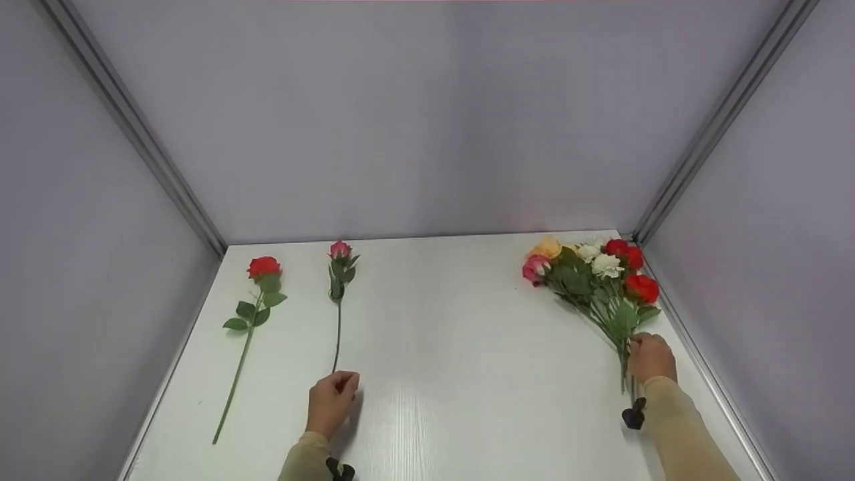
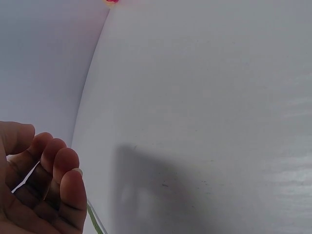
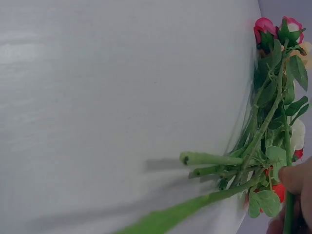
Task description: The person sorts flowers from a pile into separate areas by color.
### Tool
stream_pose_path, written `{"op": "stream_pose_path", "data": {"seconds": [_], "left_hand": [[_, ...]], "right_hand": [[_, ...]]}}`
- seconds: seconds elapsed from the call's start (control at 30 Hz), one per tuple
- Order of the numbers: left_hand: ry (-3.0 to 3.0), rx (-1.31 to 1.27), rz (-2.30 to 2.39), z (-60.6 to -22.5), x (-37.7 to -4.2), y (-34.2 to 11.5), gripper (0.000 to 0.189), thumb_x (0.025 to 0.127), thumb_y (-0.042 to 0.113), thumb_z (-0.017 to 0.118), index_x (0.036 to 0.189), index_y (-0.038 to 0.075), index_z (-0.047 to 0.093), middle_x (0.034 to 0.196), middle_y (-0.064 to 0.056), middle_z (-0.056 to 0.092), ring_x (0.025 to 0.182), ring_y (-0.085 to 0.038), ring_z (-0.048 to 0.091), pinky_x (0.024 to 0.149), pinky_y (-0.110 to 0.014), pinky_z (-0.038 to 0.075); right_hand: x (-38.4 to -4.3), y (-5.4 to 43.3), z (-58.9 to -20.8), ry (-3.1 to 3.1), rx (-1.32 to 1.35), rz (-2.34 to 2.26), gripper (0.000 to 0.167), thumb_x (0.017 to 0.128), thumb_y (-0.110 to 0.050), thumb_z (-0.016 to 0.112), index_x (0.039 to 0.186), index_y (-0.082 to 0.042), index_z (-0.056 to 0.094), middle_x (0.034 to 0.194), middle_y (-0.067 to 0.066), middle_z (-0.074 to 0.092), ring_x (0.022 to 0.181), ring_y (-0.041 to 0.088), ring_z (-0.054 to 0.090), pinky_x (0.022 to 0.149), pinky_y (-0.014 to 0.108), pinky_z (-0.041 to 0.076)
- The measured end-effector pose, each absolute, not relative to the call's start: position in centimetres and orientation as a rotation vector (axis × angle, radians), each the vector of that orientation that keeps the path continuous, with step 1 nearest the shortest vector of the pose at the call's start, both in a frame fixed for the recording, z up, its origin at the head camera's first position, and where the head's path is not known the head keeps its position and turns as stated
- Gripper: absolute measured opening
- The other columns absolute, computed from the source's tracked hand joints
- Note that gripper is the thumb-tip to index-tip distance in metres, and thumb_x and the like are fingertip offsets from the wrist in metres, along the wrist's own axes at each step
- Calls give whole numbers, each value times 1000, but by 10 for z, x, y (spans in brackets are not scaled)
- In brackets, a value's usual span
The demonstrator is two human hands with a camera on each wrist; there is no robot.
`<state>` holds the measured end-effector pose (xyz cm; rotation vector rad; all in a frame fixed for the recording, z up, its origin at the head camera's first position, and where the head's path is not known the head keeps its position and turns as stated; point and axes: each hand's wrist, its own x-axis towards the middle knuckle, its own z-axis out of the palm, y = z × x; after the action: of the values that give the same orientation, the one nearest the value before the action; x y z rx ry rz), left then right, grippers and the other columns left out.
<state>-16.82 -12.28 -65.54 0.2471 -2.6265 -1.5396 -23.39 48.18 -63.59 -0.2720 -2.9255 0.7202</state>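
Observation:
A single pink rose [image 1: 340, 250] lies with its thin dark stem running down to my left hand [image 1: 332, 401]. That hand's fingers are loosely curled, and in the left wrist view its fingertips [image 2: 66, 161] show nothing between them. Left of it lies a red rose [image 1: 265, 267] with a long green stem. On the right, my right hand [image 1: 651, 357] is at the stems of a bunch of flowers [image 1: 588, 280] in pink, yellow, white and red. The right wrist view shows a green stem [image 3: 289, 214] pinched between thumb and finger. Several cut stem ends [image 3: 195, 158] stick out beside it.
The white table [image 1: 454, 334] is enclosed by grey panels at the back [image 1: 401, 120], left [image 1: 67, 234] and right [image 1: 775, 200]. The bunch lies close to the table's right edge. Bare tabletop lies between the two hands.

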Motion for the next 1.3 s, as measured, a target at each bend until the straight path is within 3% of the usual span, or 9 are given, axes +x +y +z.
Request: {"op": "stream_pose_path", "data": {"seconds": [0.6, 0.8, 0.9, 1.13, 1.3], "left_hand": [[-2640, 232, -1516, -657, -166, -122, 17, 94, 19, 63, 95, 4, 72, 78, -1, 64, 69, -12, 60, 60, -25, 50], [-2624, 217, -1547, -653, -167, -120, 18, 93, 17, 64, 96, 1, 71, 78, -3, 65, 69, -13, 60, 60, -25, 50], [-2622, 202, -1576, -649, -168, -116, 19, 94, 18, 63, 98, 1, 71, 80, -5, 65, 70, -14, 61, 61, -25, 51], [-2625, 114, -1653, -636, -176, -97, 23, 95, 21, 62, 101, 1, 70, 83, -7, 66, 72, -16, 62, 63, -28, 51], [-2624, -32, -1655, -625, -184, -72, 18, 95, 21, 62, 99, 6, 70, 80, 1, 64, 70, -13, 61, 62, -28, 50]], "right_hand": [[-234, 476, -608, -2657, -374, 810, 23, 97, -6, 49, 111, 10, 58, 97, 28, 53, 92, 45, 51, 81, 56, 41], [-233, 464, -604, -2606, -404, 922, 28, 99, -11, 49, 116, 9, 57, 103, 27, 55, 95, 43, 53, 83, 55, 42], [-231, 450, -602, -2573, -415, 1016, 29, 99, -13, 51, 117, 8, 59, 103, 25, 59, 93, 38, 57, 81, 49, 44], [-228, 401, -604, -2498, -424, 1199, 25, 97, -15, 57, 113, 4, 64, 97, 16, 63, 84, 21, 55, 68, 24, 42], [-222, 359, -609, -2503, -358, 1389, 20, 97, -13, 58, 111, 0, 63, 94, 12, 60, 82, 19, 52, 66, 24, 41]]}}
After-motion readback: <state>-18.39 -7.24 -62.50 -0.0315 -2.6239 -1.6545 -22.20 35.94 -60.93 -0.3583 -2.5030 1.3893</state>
